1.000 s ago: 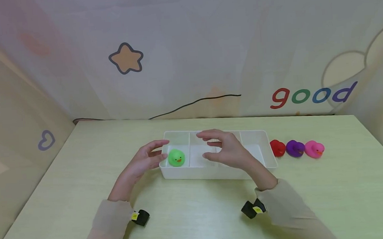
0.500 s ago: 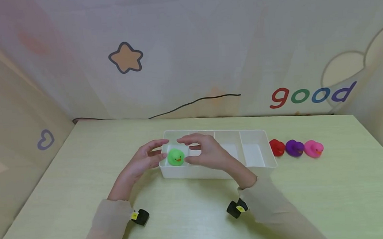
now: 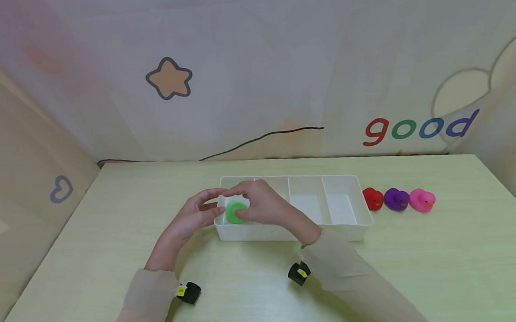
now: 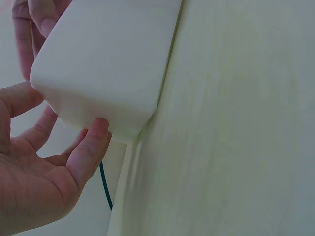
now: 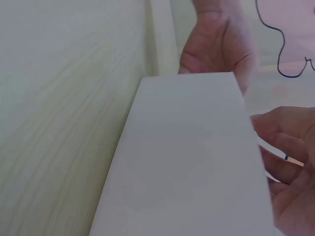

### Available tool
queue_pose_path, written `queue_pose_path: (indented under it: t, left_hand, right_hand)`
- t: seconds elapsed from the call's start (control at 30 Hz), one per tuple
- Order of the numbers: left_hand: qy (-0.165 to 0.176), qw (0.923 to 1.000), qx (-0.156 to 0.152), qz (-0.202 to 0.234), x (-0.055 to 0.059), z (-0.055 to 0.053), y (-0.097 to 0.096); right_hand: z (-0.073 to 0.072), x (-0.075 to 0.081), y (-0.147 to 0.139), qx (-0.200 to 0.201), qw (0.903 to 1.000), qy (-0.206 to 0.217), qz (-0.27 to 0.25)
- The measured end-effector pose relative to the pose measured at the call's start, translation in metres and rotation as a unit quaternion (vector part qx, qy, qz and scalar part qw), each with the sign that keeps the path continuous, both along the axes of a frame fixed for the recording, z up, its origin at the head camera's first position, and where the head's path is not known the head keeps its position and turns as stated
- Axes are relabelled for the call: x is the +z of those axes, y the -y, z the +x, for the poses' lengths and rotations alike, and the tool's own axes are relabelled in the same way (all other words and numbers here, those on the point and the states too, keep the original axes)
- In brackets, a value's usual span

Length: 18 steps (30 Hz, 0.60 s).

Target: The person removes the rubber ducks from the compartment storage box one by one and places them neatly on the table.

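Observation:
A green rubber duck sits in the leftmost compartment of a white divided box. Over that compartment is my right hand, its thumb partly covering the duck and its fingers spread behind it; I see no firm grip. At the box's left end, my left hand touches the wall with loosely extended fingers. In the left wrist view, the left hand has its fingertips against the box end. The right wrist view has the box wall in front of my right hand, hiding the duck.
Right of the box, a red duck, a purple duck and a pink duck stand in a row on the pale wooden table. A printed cloth backdrop rises behind the table.
My right hand has moved left across the box, from the middle compartments to the leftmost one, and now partly covers the green duck. The left hand has stayed at the box's end.

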<state>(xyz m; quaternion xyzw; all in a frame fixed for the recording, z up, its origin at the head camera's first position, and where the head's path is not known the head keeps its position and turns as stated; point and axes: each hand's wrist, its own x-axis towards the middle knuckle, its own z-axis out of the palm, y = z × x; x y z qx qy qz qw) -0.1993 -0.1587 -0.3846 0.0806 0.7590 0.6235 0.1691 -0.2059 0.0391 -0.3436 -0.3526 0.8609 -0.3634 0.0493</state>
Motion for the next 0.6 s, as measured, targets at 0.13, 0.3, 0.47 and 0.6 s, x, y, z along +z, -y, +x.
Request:
queue_pose_path:
  t: [0.13, 0.3, 0.47, 0.6]
  left_hand:
    - [-0.002, 1.0, -0.003, 0.005, 0.0, 0.001, 0.0]
    - [0.001, 0.9999, -0.002, 0.011, 0.002, 0.002, -0.001]
    - [0.005, 0.9999, 0.001, 0.012, 0.001, 0.001, -0.001]
    - [-0.003, 0.9999, -0.006, 0.012, 0.0, 0.0, 0.0]
  right_hand:
    - [-0.005, -0.001, 0.007, 0.006, 0.9978, -0.002, 0.065]
    - [-0.007, -0.001, 0.013, 0.009, 0.9895, -0.024, 0.142]
    - [-0.006, 0.0, 0.019, 0.002, 0.9774, -0.053, 0.205]
    - [-0.005, 0.001, 0.023, -0.005, 0.9649, -0.075, 0.252]
